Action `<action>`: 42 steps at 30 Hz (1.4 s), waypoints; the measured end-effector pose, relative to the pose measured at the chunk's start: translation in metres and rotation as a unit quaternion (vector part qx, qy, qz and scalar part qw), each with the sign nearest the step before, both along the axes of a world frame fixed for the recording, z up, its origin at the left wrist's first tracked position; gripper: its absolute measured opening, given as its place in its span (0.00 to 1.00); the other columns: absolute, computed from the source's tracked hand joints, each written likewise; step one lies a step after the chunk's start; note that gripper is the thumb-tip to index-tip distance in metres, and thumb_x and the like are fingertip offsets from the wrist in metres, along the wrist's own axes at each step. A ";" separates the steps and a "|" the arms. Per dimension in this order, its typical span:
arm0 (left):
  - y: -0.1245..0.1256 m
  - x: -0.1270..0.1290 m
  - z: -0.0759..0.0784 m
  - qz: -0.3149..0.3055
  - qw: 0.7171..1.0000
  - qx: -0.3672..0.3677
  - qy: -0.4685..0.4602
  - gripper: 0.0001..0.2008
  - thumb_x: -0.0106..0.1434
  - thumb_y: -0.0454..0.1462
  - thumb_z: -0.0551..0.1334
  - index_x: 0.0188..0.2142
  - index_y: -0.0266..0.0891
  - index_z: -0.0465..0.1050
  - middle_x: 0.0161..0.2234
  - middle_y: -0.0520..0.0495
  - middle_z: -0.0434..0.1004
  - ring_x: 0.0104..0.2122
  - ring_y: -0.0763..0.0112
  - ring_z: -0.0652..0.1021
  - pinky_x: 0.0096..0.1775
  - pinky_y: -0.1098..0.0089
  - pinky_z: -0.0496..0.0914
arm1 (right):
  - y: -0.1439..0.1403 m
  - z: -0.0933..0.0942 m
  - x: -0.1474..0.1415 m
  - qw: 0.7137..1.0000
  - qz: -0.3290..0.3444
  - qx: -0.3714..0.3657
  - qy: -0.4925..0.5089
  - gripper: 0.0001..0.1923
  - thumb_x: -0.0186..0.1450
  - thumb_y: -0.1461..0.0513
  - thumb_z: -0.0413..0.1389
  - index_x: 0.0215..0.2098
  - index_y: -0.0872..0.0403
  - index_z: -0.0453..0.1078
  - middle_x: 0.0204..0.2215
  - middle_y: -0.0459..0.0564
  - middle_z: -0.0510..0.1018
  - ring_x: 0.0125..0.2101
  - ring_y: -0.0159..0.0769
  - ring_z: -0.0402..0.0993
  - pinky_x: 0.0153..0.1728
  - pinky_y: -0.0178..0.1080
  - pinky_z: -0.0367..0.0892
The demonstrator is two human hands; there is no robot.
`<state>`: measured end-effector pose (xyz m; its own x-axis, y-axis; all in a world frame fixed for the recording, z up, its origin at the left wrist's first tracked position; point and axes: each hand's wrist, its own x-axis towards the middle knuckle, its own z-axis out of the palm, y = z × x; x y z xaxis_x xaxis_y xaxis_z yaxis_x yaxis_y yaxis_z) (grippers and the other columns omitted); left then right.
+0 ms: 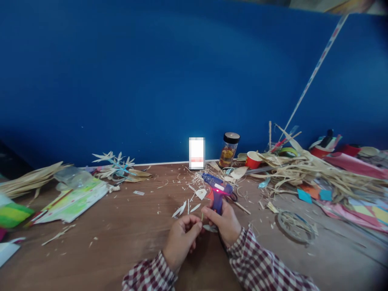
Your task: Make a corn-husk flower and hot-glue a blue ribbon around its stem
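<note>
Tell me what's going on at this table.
A person is working with both bare hands. The left hand pinches a thin stem between its fingertips. The right hand is at the handle of a glue gun, though how firmly it grips is hard to tell. A red light glows on the gun. Pale leaf-shaped pieces and scraps lie on the table in front, with a lidded jar behind.

jar behind glue gun | cup right of jar | leaf strips right of cup
</note>
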<state>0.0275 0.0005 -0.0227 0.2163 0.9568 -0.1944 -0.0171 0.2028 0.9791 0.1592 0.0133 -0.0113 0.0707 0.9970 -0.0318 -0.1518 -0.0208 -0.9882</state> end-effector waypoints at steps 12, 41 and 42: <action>0.022 -0.038 0.025 0.086 0.988 0.079 0.103 0.13 0.49 0.44 0.60 0.29 0.37 0.70 0.19 0.53 0.71 0.14 0.79 0.66 0.16 0.78 0.59 | 0.005 0.004 0.009 0.998 -0.025 0.043 -0.043 0.12 0.56 0.54 0.54 0.30 0.53 0.59 0.22 0.45 0.72 0.20 0.30 0.66 0.17 0.32 0.61; 0.053 -0.004 0.022 -0.110 0.898 0.168 0.391 0.10 0.50 0.40 0.56 0.22 0.37 0.74 0.20 0.49 0.74 0.24 0.68 0.71 0.27 0.72 0.60 | 0.011 0.037 0.057 0.924 0.090 -0.020 0.372 0.08 0.55 0.60 0.57 0.32 0.53 0.65 0.22 0.41 0.68 0.21 0.24 0.64 0.17 0.25 0.59; 0.053 -0.003 0.021 -0.109 0.899 0.167 0.390 0.10 0.49 0.39 0.56 0.23 0.37 0.74 0.21 0.49 0.74 0.24 0.68 0.71 0.28 0.72 0.60 | 0.010 0.038 0.057 0.924 0.090 -0.019 0.372 0.09 0.55 0.60 0.57 0.34 0.52 0.65 0.22 0.41 0.68 0.21 0.24 0.64 0.17 0.25 0.59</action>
